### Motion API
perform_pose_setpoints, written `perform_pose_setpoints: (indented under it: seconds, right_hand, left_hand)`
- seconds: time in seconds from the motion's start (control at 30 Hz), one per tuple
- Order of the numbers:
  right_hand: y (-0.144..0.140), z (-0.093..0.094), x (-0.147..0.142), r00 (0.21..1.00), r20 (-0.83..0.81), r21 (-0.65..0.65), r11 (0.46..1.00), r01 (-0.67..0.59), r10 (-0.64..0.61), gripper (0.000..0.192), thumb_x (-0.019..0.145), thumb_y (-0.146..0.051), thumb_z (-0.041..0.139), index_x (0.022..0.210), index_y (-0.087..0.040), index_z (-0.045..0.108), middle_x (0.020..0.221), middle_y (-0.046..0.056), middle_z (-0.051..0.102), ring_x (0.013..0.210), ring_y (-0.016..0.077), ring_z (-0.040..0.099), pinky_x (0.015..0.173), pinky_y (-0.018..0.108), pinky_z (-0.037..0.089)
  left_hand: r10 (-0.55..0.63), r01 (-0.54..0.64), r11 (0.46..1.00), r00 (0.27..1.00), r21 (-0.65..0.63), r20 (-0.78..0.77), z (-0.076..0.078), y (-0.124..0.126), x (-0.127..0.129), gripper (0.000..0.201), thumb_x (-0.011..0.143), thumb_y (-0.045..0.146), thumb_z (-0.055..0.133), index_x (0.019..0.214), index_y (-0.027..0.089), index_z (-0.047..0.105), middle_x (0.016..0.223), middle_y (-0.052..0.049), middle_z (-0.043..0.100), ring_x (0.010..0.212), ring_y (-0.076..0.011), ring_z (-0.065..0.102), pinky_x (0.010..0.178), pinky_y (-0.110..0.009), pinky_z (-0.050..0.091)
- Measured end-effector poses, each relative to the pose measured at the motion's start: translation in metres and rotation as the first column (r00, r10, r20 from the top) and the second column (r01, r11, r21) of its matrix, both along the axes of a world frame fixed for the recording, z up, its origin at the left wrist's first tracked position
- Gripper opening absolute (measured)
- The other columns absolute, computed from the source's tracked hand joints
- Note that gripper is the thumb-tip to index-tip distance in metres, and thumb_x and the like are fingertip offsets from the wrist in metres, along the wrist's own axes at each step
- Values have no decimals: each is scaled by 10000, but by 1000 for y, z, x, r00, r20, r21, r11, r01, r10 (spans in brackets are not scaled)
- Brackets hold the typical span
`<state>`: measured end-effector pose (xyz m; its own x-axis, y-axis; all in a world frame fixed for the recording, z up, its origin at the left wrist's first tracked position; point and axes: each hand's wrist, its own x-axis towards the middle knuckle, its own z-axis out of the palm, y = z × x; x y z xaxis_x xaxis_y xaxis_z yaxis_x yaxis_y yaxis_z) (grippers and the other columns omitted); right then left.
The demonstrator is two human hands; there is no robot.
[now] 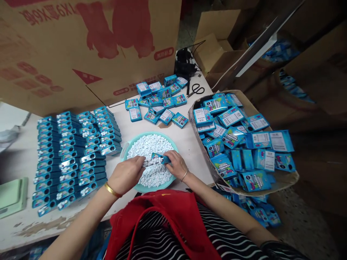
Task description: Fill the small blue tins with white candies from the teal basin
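Note:
My right hand [175, 164] holds a small blue candy box [162, 158] over a round mint-green basin [125, 151]. The basin is heaped with small white candies [151, 142]. My left hand [128, 175] is closed at the basin's left side, its fingertips pointing to the box. A short row of white candies runs from those fingertips to the box's end. Whether a clear scoop lies under these candies, I cannot tell. Rows of upright blue boxes [72, 159] stand to the left, several with white candies showing on top.
A large cardboard carton [89, 47] walls off the back. Closed blue boxes [159, 103] lie scattered behind the basin, near black scissors [196, 90]. At the right, an open carton [287, 180] overflows with blue boxes. A pale green scale [12, 196] sits far left.

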<state>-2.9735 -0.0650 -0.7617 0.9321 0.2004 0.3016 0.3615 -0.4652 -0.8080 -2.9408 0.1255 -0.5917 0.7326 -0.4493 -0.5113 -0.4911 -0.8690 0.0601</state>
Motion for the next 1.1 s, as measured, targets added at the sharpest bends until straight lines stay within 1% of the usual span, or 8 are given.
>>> perform_pose_setpoints:
  seconds: [0.17,0.3,0.4,0.5,0.67,0.8,0.93,1.1]
  right_hand:
    - [11,-1,-3,1000,9,14,1000,-3,3,320,743,-102,483,1051,-156,548,1019,119,614,974,262,546,862,432,481]
    - [14,-3,-3,1000,3,75,997,29,-30,358,722,-81,468,1061,-174,535,1014,102,609,963,246,551,858,420,489]
    - [10,-7,0,997,-25,153,985,74,-70,379,732,-81,485,1093,-192,513,1026,88,602,976,227,563,873,397,495]
    - [4,-10,3,992,-74,212,970,118,-104,351,776,-125,536,1115,-208,501,1052,82,600,1000,219,574,897,383,490]
    - [-4,-9,4,951,-246,264,931,250,-186,300,805,-290,633,1068,-205,516,980,56,600,920,200,586,833,340,496]
    - [-9,-7,4,912,-323,303,885,353,-253,299,793,-332,654,1023,-205,509,908,22,594,827,167,577,760,292,496]
    - [-16,-6,1,900,-345,322,867,381,-267,298,789,-336,658,1009,-208,502,887,13,594,801,160,577,745,284,494]
    - [-17,-7,-2,938,-246,234,924,301,-244,288,806,-290,614,1062,-208,509,972,57,597,904,205,585,820,351,499]
  left_hand:
    - [-50,43,987,998,154,36,25,-30,-6,237,891,99,370,972,167,583,891,-85,616,842,-236,614,644,-323,476]
    - [17,-26,993,997,115,78,20,2,-4,230,912,159,374,1001,198,583,947,-70,613,898,-231,606,735,-346,487]
    - [157,-160,979,987,127,28,-16,50,-2,260,932,212,350,1081,194,562,1052,-84,612,978,-220,606,799,-331,477]
    - [255,-238,947,965,216,-54,-73,80,-5,311,901,135,324,1099,161,562,1114,-118,609,1049,-249,594,818,-347,469]
    - [351,-363,930,925,-60,-145,-156,49,-19,268,876,155,381,1084,168,550,1154,-125,603,1073,-230,571,908,-363,441]
    - [367,-399,900,911,-175,-188,-186,22,-19,329,850,148,424,1167,163,514,1197,-121,592,1097,-212,564,975,-347,419]
    - [347,-401,870,911,-286,-222,-173,38,-19,300,855,215,450,1146,187,518,1148,-84,613,1030,-194,584,938,-343,453]
    - [253,-321,821,946,-472,-202,-112,63,-18,247,896,323,438,1079,184,527,1029,-69,624,934,-171,587,855,-314,469]
